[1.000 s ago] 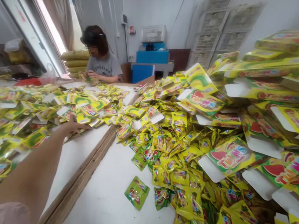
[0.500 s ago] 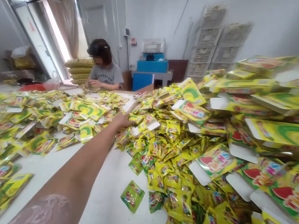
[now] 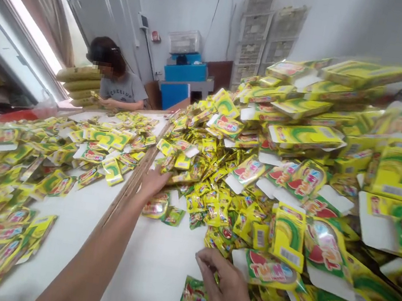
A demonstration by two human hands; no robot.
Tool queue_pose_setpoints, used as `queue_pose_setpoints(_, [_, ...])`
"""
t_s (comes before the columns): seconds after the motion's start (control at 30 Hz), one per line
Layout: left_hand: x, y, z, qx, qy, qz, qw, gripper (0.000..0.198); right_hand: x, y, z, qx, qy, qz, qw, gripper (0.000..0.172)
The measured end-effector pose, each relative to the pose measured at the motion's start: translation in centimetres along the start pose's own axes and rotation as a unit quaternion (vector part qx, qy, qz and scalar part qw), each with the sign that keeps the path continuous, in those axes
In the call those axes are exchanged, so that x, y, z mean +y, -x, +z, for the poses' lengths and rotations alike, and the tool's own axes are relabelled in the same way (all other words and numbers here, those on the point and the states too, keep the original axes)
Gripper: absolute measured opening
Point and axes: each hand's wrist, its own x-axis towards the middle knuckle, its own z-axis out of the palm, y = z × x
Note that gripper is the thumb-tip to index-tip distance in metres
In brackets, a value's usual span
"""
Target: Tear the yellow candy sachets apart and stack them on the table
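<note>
In the head view, the left hand (image 3: pixel 154 181) had drawn a little nearer than half a second before, and the right hand (image 3: pixel 224 288) had come into view. Several flat printed boxes (image 3: pixel 288 232) in the right-hand heap now lay lower, over the yellow sachets (image 3: pixel 215 207). The left hand was at the near-left edge of that heap, just beside the wooden strip (image 3: pixel 118 208); whether its fingers were clamped on anything could not be told. The right hand's fingers were bent, with a gap showing between some of them; their grip could not be made out. A green sachet (image 3: pixel 194 299) lay right beside them.

White counter (image 3: pixel 160 254) showed between the strip and the heap, giving room between the hands, and more showed left of the strip. The boxes were yellow and green with watermelon pictures, colourful lettering and white flaps, some standing open; the sachets looked small and glossy.
</note>
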Motion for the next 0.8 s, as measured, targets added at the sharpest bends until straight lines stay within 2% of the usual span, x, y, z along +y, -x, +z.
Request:
queue_pose_setpoints(0.13, [0.2, 5.8, 0.7, -0.045, 0.017, 0.035, 0.998, 0.062, 0.6, -0.1, 0.1, 0.032, 0.054, -0.014, 0.998, 0.018])
queue_pose_setpoints(0.23, [-0.6, 9.6, 0.7, -0.062, 0.029, 0.084, 0.994, 0.066, 0.5, -0.5, 0.0, 0.064, 0.093, -0.022, 0.993, 0.024])
queue_pose_setpoints(0.33, [-1.8, 13.5, 0.1, -0.038, 0.045, 0.093, 0.994, 0.074, -0.1, -1.8, -0.4, 0.058, 0.181, -0.02, 0.982, 0.039])
queue_pose_setpoints(0.4, [-2.6, 16.2, -0.4, -0.003, 0.043, 0.075, 0.996, 0.073, -0.4, -3.0, -0.7, 0.045, 0.269, -0.026, 0.962, 0.051])
queue_pose_setpoints(0.47, [-3.3, 18.8, -0.6, 0.001, 0.029, 0.084, 0.996, 0.071, -0.5, -4.4, -0.9, 0.033, 0.35, -0.016, 0.936, 0.058])
queue_pose_setpoints(0.53, [-4.0, 21.1, -0.3, -0.022, 0.017, 0.111, 0.993, 0.067, -0.5, -5.4, -1.1, -0.017, 0.393, -0.007, 0.919, 0.053])
queue_pose_setpoints(0.63, [-5.0, 23.4, 0.3, -0.027, 0.009, 0.112, 0.993, 0.059, -0.7, -5.6, -1.0, -0.081, 0.387, -0.016, 0.918, 0.031])
queue_pose_setpoints(0.73, [-6.0, 24.5, 0.5, 0.019, 0.008, 0.096, 0.995, 0.053, -1.4, -4.7, -1.1, -0.078, 0.358, -0.016, 0.93, 0.024])
queue_pose_setpoints(0.8, [-6.2, 24.9, 0.2, 0.076, 0.016, 0.082, 0.994, 0.054, -1.9, -3.8, -1.5, -0.064, 0.342, -0.009, 0.937, 0.024])
